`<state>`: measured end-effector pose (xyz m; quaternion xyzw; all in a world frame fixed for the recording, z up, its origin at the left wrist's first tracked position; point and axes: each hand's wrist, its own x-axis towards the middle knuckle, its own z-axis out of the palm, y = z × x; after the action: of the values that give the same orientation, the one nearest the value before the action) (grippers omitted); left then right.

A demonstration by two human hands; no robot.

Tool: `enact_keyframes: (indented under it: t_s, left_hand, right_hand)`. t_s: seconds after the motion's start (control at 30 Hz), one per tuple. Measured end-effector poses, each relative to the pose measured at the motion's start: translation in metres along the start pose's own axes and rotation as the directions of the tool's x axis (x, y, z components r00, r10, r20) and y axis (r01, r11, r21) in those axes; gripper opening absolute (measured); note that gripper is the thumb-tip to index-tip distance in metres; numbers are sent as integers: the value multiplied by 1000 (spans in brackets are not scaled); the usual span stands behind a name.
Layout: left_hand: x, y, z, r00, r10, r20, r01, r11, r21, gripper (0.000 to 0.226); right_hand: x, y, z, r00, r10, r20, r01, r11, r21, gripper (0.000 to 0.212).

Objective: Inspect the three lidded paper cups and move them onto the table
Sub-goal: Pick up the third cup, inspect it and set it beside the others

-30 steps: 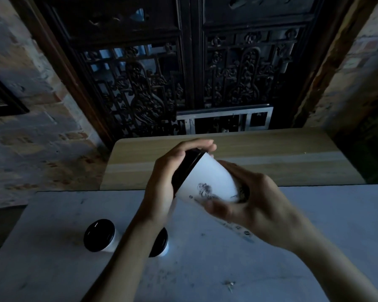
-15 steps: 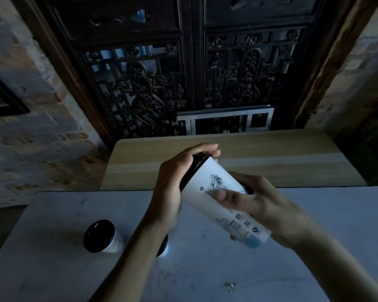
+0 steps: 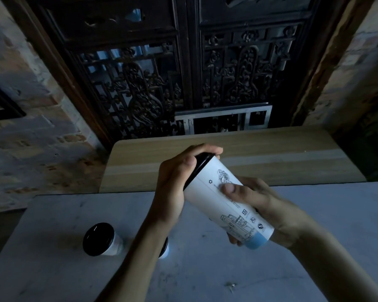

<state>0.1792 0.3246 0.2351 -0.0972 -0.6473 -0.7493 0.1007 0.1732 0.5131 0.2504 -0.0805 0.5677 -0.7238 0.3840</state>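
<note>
sideways, the tilted cup (image 3: pixel 216 192) is clasped: left hand (image 3: pixel 175 184) curled over its lid, right hand (image 3: pixel 262 205) around its body.

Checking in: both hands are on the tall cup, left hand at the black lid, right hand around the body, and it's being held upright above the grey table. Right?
Not quite. The head view shows the tall cup tilted steeply, lid end up and away, not upright. The rest holds: the left hand grips at the black lid, the right hand wraps the body, above the grey table.
</note>
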Motion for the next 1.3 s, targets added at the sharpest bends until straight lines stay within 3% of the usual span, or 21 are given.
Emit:
enact_keyframes:
  t_s: [0.13,0.27,0.33,0.5,0.67,0.77,0.9,1.13,1.23,1.3]
  left_hand:
    - [-1,-3,-2,999,-18,40,17,999,28,42]
    - [8,-6,-8,996,-68,59,59,988,146,47]
    - [12,-6,-8,996,-91,19,87,981,174,45]
    - [17,-9,-4,991,-96,-95,111,980,166,37]
    - [21,-12,4,972,-133,-194,177,956,232,36]
    - [23,-12,5,956,-188,-223,236,948,214,38]
    - [23,-14,1,954,-226,-197,254,958,133,38]
    - [20,-20,1,939,-277,-205,273,961,-48,47]
    - [20,-24,4,930,-282,-235,274,960,-66,47]
    - [22,-26,5,922,-271,-277,275,961,-26,51]
  right_hand:
    - [0,6,-3,1000,5,14,-6,1000,28,49]
    - [1,4,1,986,-92,-142,64,980,-187,43]
    - [3,4,4,957,-193,-217,111,934,-341,48]
    - [8,16,9,916,-302,-265,190,906,-379,49]
    - [6,36,10,829,-481,-284,122,653,-748,61]
    - [10,39,12,814,-506,-285,192,698,-690,59]
    - [11,32,14,831,-472,-293,330,843,-424,40]
    - [13,29,12,880,-354,-316,307,933,-189,38]
    - [14,31,14,876,-344,-337,283,934,-219,34]
    - [16,33,17,842,-380,-383,228,894,-387,33]
